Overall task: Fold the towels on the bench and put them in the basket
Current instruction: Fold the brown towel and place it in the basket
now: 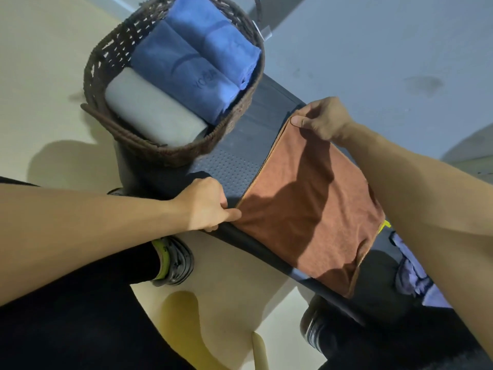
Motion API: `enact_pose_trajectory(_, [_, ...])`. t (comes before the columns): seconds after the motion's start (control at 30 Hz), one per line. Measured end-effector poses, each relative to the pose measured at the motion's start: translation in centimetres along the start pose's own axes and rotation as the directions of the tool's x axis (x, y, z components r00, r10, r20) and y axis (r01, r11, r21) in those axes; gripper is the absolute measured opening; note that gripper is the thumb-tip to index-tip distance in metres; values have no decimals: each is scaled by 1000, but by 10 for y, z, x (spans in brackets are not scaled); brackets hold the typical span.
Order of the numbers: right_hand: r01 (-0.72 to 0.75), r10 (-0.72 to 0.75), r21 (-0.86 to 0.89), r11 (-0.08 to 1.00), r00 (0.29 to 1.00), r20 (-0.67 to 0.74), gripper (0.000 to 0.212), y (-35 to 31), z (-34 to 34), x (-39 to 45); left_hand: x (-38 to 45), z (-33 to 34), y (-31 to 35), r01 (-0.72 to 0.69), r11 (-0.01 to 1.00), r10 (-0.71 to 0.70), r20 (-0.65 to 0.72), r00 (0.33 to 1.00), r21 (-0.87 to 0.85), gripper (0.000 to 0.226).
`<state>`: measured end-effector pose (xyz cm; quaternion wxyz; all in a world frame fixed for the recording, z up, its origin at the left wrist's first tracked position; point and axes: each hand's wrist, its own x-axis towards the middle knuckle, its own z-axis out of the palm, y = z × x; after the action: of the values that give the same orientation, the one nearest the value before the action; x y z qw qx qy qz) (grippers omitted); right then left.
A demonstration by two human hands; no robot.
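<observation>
A rust-orange towel lies flat across the dark bench. My left hand pinches the towel's near corner at the bench's front edge. My right hand pinches the far corner, thumb on top. To the left on the bench stands a dark woven basket holding two rolled blue towels and a rolled grey towel.
A lilac cloth lies on the bench at the right, partly behind my right forearm. My shoes stand on the pale floor below the bench. Grey floor stretches beyond the bench's far side.
</observation>
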<state>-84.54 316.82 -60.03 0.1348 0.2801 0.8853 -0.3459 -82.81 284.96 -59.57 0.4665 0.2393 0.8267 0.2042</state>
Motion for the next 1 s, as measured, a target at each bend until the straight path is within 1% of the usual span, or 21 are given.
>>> enact_pose_trajectory(0.07, [-9,10,26,1000,1000,-20,10,1,3,1,5,3,4,45,998,-44,19,999,-47,40])
enact_pose_trajectory(0.13, [-17,18,22,1000,999,-41,14,2,6,2,8,5,8,57,996,-53,46,998,-74,30])
enact_pose_trajectory(0.23, [-33,32,-6,999,998,-46,23,3,8,3,8,4,9,14,1000,-11,114,993,-28,22])
enact_pose_trajectory(0.3, [-55,55,-11,998,998,-16,21,2,6,5,8,2,8,-1,1000,-1,124,992,16,22])
enact_pose_trajectory(0.37, [-53,53,-13,999,999,-3,18,0,3,6,9,0,6,6,1000,-8,119,993,19,23])
enact_pose_trajectory(0.4, [-25,25,-30,999,999,-22,19,-1,4,5,9,-1,4,20,1000,-20,107,994,0,23])
enact_pose_trajectory(0.47, [53,-62,-79,996,991,-118,22,0,10,1,11,-2,1,56,997,-52,75,996,-52,19])
enact_pose_trajectory(0.53, [98,-110,-72,993,976,-186,28,1,22,-4,11,-3,-2,111,989,-106,56,993,-101,9])
enact_pose_trajectory(0.57, [108,-119,-62,992,971,-206,31,1,28,-5,11,-4,-4,140,980,-133,57,989,-139,9])
enact_pose_trajectory(0.63, [100,-111,-59,993,962,-250,33,-1,37,-4,13,-4,-7,189,963,-176,81,981,-192,23])
enact_pose_trajectory(0.67, [89,-106,-74,993,957,-269,33,-2,40,-3,14,-5,-7,187,967,-174,87,981,-172,24])
enact_pose_trajectory(0.7, [78,-104,-102,992,953,-285,33,-2,42,-2,15,-6,-7,165,978,-156,85,984,-126,20])
enact_pose_trajectory(0.77, [60,-111,-177,982,949,-295,33,-3,46,1,14,-11,-6,105,994,-108,81,991,32,5])
enact_pose_trajectory(0.83, [41,-108,-257,966,962,-250,40,-6,45,0,12,-18,-2,31,963,-46,52,998,266,14])
enact_pose_trajectory(0.87, [38,-107,-287,957,968,-227,45,-7,41,-3,11,-22,3,-8,911,-2,25,1000,412,21])
enact_pose_trajectory(0.9, [45,-110,-292,955,971,-212,50,-8,34,-8,10,-26,9,-42,837,47,5,999,546,27])
enact_pose_trajectory(0.93, [61,-119,-277,959,973,-198,52,-10,25,-15,11,-28,17,-66,764,88,-3,996,642,31])
enact_pose_trajectory(0.97, [87,-139,-267,960,973,-182,50,-11,14,-26,12,-28,26,-93,718,134,-6,991,689,32])
enact_pose_trajectory(1.0, [118,-166,-271,955,973,-162,45,-12,3,-38,14,-27,37,-134,707,191,-5,982,694,30])
